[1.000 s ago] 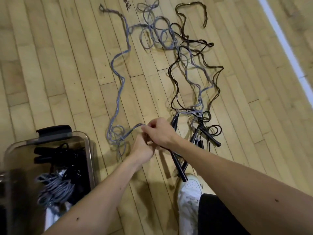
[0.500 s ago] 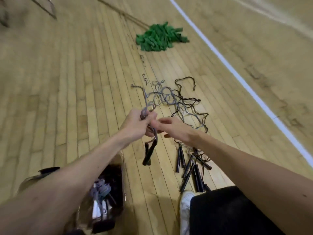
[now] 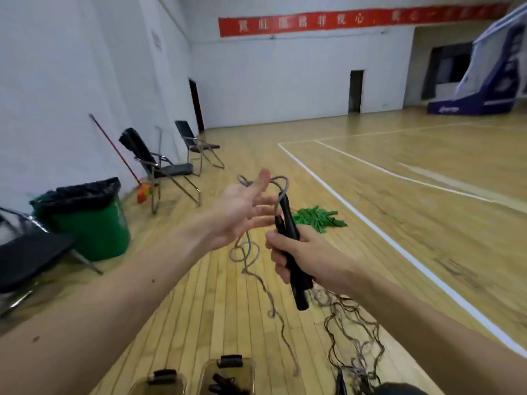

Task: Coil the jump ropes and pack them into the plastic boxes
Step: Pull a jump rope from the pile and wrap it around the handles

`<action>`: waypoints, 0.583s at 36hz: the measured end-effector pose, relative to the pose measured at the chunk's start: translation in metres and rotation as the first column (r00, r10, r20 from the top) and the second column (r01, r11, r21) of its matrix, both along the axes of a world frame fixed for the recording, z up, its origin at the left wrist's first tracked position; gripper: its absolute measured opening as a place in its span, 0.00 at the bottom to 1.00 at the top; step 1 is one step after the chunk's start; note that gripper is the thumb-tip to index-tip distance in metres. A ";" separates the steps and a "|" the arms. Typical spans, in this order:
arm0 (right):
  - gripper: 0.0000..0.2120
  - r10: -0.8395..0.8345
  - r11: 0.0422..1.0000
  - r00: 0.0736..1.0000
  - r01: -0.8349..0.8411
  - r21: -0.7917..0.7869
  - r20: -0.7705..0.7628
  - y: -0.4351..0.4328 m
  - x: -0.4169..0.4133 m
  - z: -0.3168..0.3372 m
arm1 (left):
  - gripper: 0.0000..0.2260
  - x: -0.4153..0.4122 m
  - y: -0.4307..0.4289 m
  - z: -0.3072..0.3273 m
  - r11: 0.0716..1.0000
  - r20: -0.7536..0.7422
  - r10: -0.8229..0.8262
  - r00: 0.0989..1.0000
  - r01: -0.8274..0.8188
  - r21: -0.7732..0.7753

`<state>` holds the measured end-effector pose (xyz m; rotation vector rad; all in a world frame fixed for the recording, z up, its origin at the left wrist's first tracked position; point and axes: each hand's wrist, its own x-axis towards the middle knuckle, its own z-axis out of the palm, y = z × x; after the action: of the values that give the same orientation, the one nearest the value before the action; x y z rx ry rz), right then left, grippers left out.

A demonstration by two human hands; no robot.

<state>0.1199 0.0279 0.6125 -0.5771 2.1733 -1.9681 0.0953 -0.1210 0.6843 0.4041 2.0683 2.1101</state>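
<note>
My right hand [image 3: 296,252] is closed around the two black handles [image 3: 289,243] of a grey jump rope [image 3: 251,258], held upright at chest height. The grey rope arches from the handle tops over my left hand [image 3: 242,209], which is raised palm-up with fingers spread, the rope draped over it behind the thumb. The rest of that rope hangs down in loops to the wooden floor. Other grey and black ropes [image 3: 353,337] lie tangled on the floor at lower right. Two clear plastic boxes [image 3: 228,372] [image 3: 159,383] with black latches sit at the bottom edge; the right one holds dark rope.
A green bin [image 3: 91,220] with a black liner stands at left beside black folding chairs [image 3: 162,166]. A broom leans on the white wall. A green pile [image 3: 316,218] lies on the floor behind my hands. White court lines [image 3: 399,246] run to the right.
My head has tilted up from the floor to the hall. Both hands rose with the grey rope; the right hand now grips both handles and the left hand has opened under the rope.
</note>
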 end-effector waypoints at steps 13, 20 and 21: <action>0.06 0.231 0.959 0.971 -0.217 -0.184 0.056 -0.009 0.158 0.101 | 0.19 0.152 0.000 0.049 0.962 -0.369 0.011 0.929 -0.110 -0.248; 0.13 0.411 0.910 0.870 -0.378 -0.168 0.272 0.000 0.204 0.068 | 0.27 0.206 0.009 0.027 0.974 -0.351 0.173 0.920 -0.213 -0.078; 0.12 0.438 0.898 0.847 -0.402 -0.176 0.300 0.000 0.208 0.062 | 0.27 0.209 0.008 0.024 0.967 -0.336 0.214 0.917 -0.248 -0.062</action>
<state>0.3277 0.0276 0.6745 -0.6198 1.5849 -1.7906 0.3046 -0.1128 0.7080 0.5536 2.5140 2.1720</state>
